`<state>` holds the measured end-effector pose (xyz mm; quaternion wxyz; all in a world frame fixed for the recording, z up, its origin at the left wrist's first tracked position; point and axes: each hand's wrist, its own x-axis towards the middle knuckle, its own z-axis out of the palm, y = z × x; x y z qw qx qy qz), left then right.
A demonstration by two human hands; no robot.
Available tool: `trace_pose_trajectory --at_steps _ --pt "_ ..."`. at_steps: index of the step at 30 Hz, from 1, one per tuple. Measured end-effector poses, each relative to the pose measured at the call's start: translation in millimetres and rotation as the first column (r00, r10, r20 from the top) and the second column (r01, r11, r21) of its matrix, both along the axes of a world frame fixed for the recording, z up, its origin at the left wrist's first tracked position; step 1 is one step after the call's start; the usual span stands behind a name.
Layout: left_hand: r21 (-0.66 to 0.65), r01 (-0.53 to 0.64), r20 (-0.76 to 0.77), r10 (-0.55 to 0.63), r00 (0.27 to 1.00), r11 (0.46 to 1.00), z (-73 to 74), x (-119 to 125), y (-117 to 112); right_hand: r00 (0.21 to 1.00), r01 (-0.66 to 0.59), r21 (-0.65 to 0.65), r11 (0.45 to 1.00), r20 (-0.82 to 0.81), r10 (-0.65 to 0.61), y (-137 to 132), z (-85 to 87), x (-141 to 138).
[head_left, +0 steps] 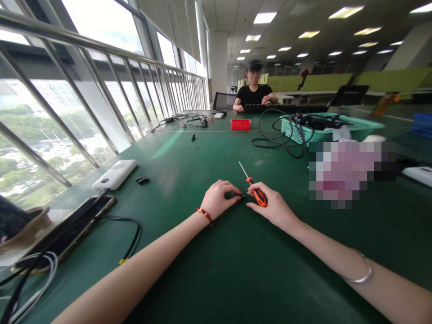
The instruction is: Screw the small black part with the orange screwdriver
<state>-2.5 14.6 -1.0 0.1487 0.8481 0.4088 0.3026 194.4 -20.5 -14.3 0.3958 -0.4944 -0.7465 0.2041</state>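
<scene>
My left hand (pixel 220 198), with a red beaded bracelet (pixel 204 215) at its wrist, pinches a small black part (pixel 239 195) just above the green table (pixel 216 261). The part's exact kind is too small to make out. In my right hand (pixel 275 206) lies an orange-and-black screwdriver (pixel 259 194), gripped by its handle. Its thin metal shaft points up and to the left, away from me. The screwdriver and the small black part are apart, with a narrow gap between the two hands.
Left are a black part (pixel 142 180), a white power bank (pixel 115 174), a phone (pixel 67 234) and cables. Further back stand a red tray (pixel 240 125) and a teal basket (pixel 366 128) with black cables. A person (pixel 254 92) sits at the far end. Metal railing (pixel 111 67) borders the left.
</scene>
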Motion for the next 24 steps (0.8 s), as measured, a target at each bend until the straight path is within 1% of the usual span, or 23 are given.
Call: trace_pose_trajectory --at_steps 3,8,15,19,24 --pt "-0.065 0.008 0.08 -0.003 0.997 0.998 -0.8 3.5 -3.7 0.998 -0.023 0.038 0.999 0.061 0.021 -0.9 1.3 -1.1" --pt "-0.172 0.045 0.198 -0.01 0.98 0.984 -1.5 7.6 -7.5 0.996 -0.037 0.143 0.989 0.081 0.026 -3.9 4.0 -1.8" --pt "-0.316 0.118 0.341 -0.003 0.94 0.941 -3.9 6.9 -5.4 0.992 -0.078 0.241 0.967 0.111 0.052 -5.4 4.6 -0.8" --pt "-0.353 0.148 0.376 -0.004 0.927 0.924 -4.6 6.7 -4.1 0.991 -0.091 0.255 0.963 0.123 0.061 -5.7 4.3 -0.2" --pt "-0.357 0.15 0.373 -0.006 0.928 0.922 -3.7 6.2 -4.2 0.99 -0.092 0.253 0.963 0.126 0.061 -5.7 5.1 -0.4"
